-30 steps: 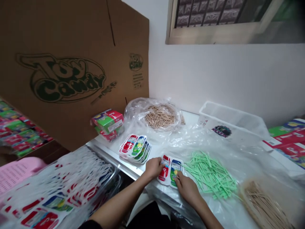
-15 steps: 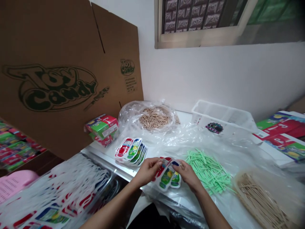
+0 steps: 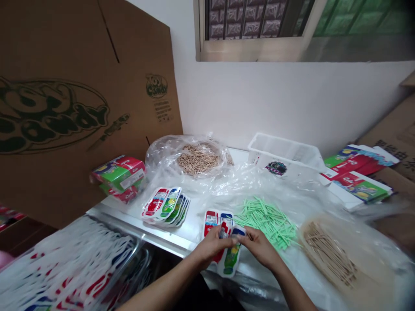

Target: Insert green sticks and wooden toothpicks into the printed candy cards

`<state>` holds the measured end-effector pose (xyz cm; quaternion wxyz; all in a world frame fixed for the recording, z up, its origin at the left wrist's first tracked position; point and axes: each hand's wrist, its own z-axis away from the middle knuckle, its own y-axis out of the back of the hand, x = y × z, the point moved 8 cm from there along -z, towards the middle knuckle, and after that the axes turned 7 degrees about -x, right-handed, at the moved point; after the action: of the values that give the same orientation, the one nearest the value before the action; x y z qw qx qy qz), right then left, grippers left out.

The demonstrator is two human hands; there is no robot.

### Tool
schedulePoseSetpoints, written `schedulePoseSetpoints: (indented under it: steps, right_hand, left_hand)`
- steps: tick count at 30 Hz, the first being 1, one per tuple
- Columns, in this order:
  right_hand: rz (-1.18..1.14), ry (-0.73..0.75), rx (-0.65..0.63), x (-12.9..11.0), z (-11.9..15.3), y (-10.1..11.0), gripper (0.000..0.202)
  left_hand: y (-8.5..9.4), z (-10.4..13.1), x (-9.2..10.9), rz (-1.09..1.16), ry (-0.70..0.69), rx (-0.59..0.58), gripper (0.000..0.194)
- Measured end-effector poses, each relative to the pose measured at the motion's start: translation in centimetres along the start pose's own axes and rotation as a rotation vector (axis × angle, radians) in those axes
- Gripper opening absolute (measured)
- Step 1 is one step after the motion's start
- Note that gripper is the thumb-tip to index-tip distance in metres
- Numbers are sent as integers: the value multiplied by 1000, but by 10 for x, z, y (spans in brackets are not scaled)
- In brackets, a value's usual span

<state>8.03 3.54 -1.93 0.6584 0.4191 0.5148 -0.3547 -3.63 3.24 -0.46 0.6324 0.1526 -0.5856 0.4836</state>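
Red and green bottle-shaped packets [image 3: 231,260] are held between my two hands above the table's front edge. My left hand [image 3: 212,245] pinches them from the left, thumb across the front. At their upper right edge, the fingers of my right hand [image 3: 258,244] are pressed together by the blue-topped part. Just behind lies another red and blue packet [image 3: 211,218], partly covered by my left hand. Green sticks [image 3: 267,218] lie in a loose pile beyond my right hand. A fanned stack of similar packets [image 3: 167,206] rests to the left.
A clear bag of brown sticks [image 3: 197,160] and a white basket [image 3: 285,151] stand at the back. Brown sticks fill a tray [image 3: 330,250] at right. Boxes [image 3: 121,175] sit beside large cardboard [image 3: 139,56]. Many packets [image 3: 87,263] fill a bin at left front.
The view has shifted right. A red and blue packet now lies on the table behind the held ones. My left hand has its thumb across the held packets.
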Motion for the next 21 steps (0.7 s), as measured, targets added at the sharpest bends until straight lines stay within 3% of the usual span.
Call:
schedulePoseSetpoints:
  steps: [3, 6, 9, 11, 15, 21]
  right_hand:
    - [139, -48, 59, 8, 6, 16, 33]
    - [555, -162, 155, 14, 2, 34, 31]
    - [866, -241, 190, 18, -16, 37, 32]
    - [922, -245, 181, 21, -32, 31, 37]
    - [1013, -265, 152, 28, -50, 26, 26]
    - [1028, -345, 217, 27, -39, 59, 26]
  left_hand:
    - [11, -3, -3, -46, -4, 71, 30]
    - [41, -3, 2, -89, 1, 242, 34]
    - [62, 0, 16, -107, -29, 332, 32]
    - [67, 2, 23, -114, -46, 348, 29]
    - [68, 4, 23, -108, -17, 323, 25]
    - [72, -2, 10, -62, 23, 324, 23]
